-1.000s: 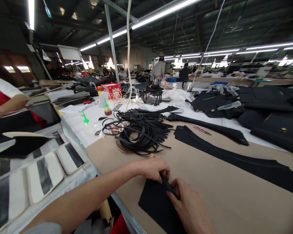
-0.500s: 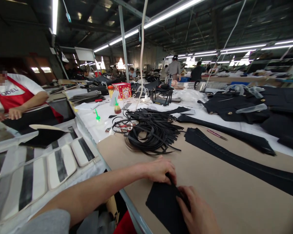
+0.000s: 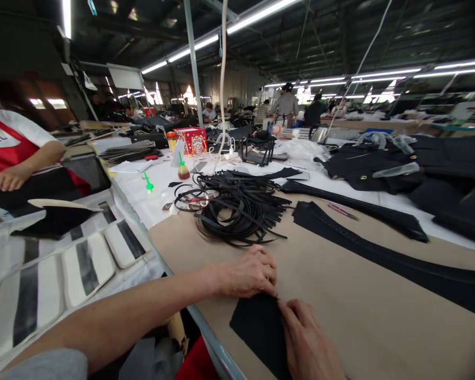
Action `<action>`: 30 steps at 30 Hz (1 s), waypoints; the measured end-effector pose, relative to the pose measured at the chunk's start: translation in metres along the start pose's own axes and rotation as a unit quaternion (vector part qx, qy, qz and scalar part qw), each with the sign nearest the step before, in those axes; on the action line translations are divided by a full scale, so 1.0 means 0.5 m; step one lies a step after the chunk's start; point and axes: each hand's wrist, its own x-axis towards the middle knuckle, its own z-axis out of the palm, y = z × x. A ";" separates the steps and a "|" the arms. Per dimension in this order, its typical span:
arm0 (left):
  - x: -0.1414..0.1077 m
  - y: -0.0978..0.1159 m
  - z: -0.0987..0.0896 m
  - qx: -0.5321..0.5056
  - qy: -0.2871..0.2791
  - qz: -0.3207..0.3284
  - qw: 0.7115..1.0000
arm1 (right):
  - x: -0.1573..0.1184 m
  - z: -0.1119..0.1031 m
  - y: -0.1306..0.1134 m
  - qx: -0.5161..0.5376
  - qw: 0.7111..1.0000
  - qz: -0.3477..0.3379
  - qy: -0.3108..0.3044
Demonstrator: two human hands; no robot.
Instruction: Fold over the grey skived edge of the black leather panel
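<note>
Head view: a black piece (image 3: pixel 259 330) of thin, flat sheet lies on the brown covering (image 3: pixel 364 311) at the table's near side, close to its left edge. It looks light and bendable but firm enough to keep its outline, more like leather or backed cloth than limp fabric. Its matte face should give fair grip, though a hard pinch or a nail might crease or mark it. The far corner and the right-hand border offer the best hold, with fingertips spread so that it stays flat.

The left hand (image 3: pixel 251 272) is curled, its fingertips gathered at that far corner; the thumb is hidden, so I cannot tell whether they pinch or only press. The right hand (image 3: pixel 309 340) lies along the right border, fingers nearly together and touching it; what is under them is out of sight.

Beyond the hands, a heap of black strips (image 3: pixel 243 214) sits toward the table's far side. A long black panel (image 3: pixel 364 250) runs from near the heap toward the right edge, with a pink tool (image 3: pixel 342 211) just past it. Farther back stand a small bottle (image 3: pixel 183 171) and a red box (image 3: pixel 193 141).
</note>
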 end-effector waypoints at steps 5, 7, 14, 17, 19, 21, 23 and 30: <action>-0.016 0.021 -0.016 0.033 0.016 -0.029 0.999 | 0.001 -0.005 -0.009 -0.027 0.999 -0.001 -0.018; -0.027 0.034 -0.013 0.028 0.039 -0.078 0.996 | 0.002 -0.005 -0.009 -0.031 0.999 0.003 -0.019; -0.065 0.086 0.029 0.012 0.058 -0.167 0.984 | 0.000 0.000 -0.010 -0.032 0.999 0.006 -0.006; -0.068 0.096 0.042 0.030 0.059 -0.173 0.983 | 0.003 -0.003 -0.019 -0.036 0.999 0.031 -0.002; -0.068 0.098 0.046 0.034 0.060 -0.178 0.982 | 0.007 -0.007 -0.022 -0.031 0.999 0.042 -0.008; -0.068 0.098 0.049 0.033 0.061 -0.181 0.981 | 0.012 -0.011 -0.021 -0.028 0.998 0.044 -0.020; -0.069 0.099 0.051 0.030 0.064 -0.184 0.980 | 0.016 -0.016 -0.019 -0.029 0.998 0.041 -0.034; -0.070 0.106 0.057 0.033 0.068 -0.204 0.976 | 0.024 -0.036 -0.032 -0.079 0.995 0.015 -0.056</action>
